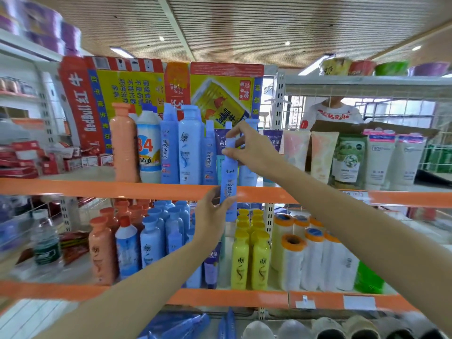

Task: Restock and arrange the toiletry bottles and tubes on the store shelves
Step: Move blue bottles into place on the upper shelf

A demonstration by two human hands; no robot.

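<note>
A slim blue bottle (229, 182) hangs upright in front of the orange edge of the upper shelf (97, 188). My right hand (249, 148) pinches its cap and neck from the right. My left hand (212, 214) grips its lower body from the left. Behind it on the upper shelf stand an orange bottle (123, 143), a white disinfectant bottle (148, 148), blue bottles (189, 148) and purple tubes (221, 140). The lower shelf (232, 298) holds orange, blue and yellow bottles (250, 255).
Pale tubes (381, 155) line the upper shelf at right. White rolls with orange caps (315, 255) stand right of the yellow bottles. Red Bull cartons (137, 94) back the shelf. A person in a white shirt (331, 112) stands behind the rack. Slippers (325, 326) lie below.
</note>
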